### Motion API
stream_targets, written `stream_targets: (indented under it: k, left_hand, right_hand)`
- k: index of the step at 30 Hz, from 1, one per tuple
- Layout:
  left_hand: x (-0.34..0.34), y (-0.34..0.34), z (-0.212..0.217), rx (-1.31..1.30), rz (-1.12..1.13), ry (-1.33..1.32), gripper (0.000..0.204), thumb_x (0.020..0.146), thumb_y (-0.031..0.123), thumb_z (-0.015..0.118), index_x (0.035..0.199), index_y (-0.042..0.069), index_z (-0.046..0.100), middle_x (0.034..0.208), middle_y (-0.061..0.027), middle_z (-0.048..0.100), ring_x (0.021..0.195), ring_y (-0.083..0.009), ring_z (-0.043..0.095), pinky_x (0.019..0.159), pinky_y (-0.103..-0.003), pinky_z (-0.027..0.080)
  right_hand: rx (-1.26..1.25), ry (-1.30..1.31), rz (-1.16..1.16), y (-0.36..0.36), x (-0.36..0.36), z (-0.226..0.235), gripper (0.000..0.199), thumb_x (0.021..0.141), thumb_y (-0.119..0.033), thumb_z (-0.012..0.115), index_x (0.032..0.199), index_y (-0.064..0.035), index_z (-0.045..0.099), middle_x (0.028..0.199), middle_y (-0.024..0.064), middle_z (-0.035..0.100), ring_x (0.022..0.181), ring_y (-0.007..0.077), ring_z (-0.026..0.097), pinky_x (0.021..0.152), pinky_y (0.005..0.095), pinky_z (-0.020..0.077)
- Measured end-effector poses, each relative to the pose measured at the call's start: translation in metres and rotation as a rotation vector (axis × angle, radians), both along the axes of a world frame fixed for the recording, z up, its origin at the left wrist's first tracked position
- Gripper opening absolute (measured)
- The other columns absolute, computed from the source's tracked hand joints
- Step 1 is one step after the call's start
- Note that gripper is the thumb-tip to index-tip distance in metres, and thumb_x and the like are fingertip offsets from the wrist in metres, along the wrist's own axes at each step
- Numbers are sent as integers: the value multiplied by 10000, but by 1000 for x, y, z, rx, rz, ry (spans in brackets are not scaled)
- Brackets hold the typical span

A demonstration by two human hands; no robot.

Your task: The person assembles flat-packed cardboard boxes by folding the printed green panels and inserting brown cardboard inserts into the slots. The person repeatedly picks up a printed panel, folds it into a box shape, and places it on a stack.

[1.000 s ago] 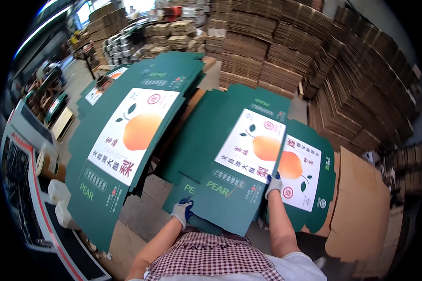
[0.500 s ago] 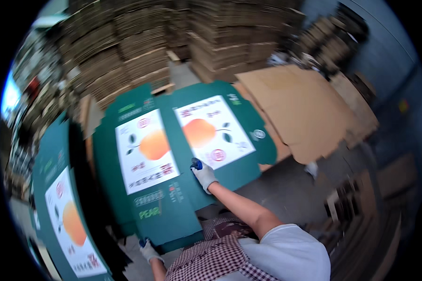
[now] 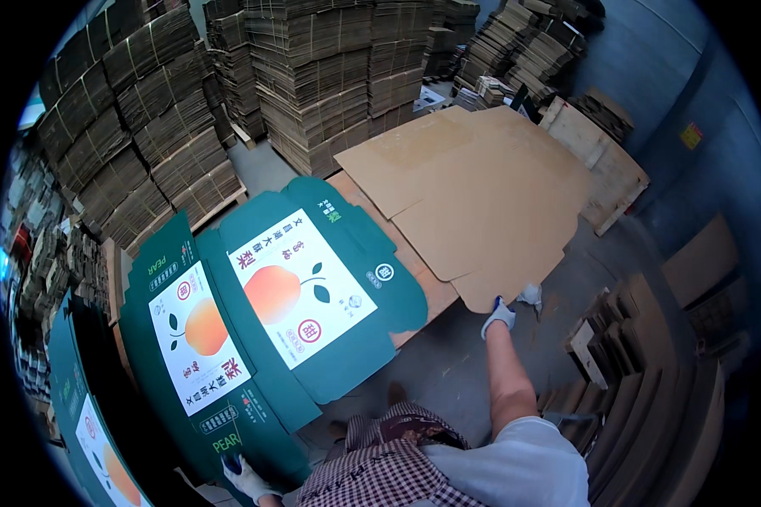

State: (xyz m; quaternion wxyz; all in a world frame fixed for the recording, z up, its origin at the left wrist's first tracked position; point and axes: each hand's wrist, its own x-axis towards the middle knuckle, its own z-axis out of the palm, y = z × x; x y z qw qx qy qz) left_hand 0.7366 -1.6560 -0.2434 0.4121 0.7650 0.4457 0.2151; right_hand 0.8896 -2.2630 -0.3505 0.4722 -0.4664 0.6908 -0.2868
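A flat green carton blank (image 3: 347, 382), printed with orange fruit on white panels, lies in front of me on a board. At its near left edge is my left hand (image 3: 249, 482), in a white glove with blue fingertips, its fingers closed on the edge by the green lettering. To the right lies a stack of plain brown cardboard sheets (image 3: 490, 198), partly fanned out. My right hand (image 3: 499, 318), gloved alike, reaches to their near rounded corner, with its fingers closed at the edge. Its thumb is partly hidden.
Tall tied stacks of cardboard (image 3: 313, 84) stand on pallets at the back. Another printed green blank (image 3: 76, 389) stands at the left. Brown cardboard pieces (image 3: 634, 406) lean at the lower right. A wooden board (image 3: 596, 165) rests beyond the brown sheets, near a blue-grey wall (image 3: 643, 76).
My right hand has left the middle of the green blank and moved right to the brown sheets' corner. My left hand stays at the green edge. The view has swung right.
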Motion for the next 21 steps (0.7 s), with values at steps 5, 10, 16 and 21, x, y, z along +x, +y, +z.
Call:
stream_targets:
  k: [5, 10, 16, 21]
  left_hand:
    - [45, -82, 12, -275, -186, -168, 403, 796, -51, 538, 1188, -11, 450, 1106, -105, 538, 950, -174, 530, 829, -267, 434]
    - [63, -132, 7, -329, -313, -154, 386, 789, -49, 543, 1166, -15, 473, 1112, -101, 542, 973, -169, 535, 858, -260, 430]
    - [64, -159, 8, -419, -400, -171, 349, 779, -38, 562, 1125, -14, 518, 1068, -85, 572, 930, -144, 554, 832, -241, 441]
    - [69, -168, 8, -441, -496, -118, 341, 778, -35, 568, 1116, -17, 527, 1064, -86, 578, 931, -139, 554, 829, -235, 441]
  right_hand:
    - [158, -284, 54, -55, 6, 5, 208, 721, -114, 684, 873, 0, 599, 844, 91, 633, 686, 193, 585, 656, 322, 481]
    - [118, -422, 37, -70, 3, 30, 210, 712, -39, 666, 896, -19, 567, 885, 90, 614, 723, 183, 574, 688, 313, 474]
    - [601, -1090, 285, -85, -38, 77, 405, 794, -138, 593, 1167, -68, 450, 1132, 75, 524, 1038, 261, 506, 861, 395, 446]
    - [450, -919, 568, -105, -44, 111, 403, 809, -39, 517, 1196, -97, 419, 1143, 81, 500, 1060, 286, 492, 879, 442, 431]
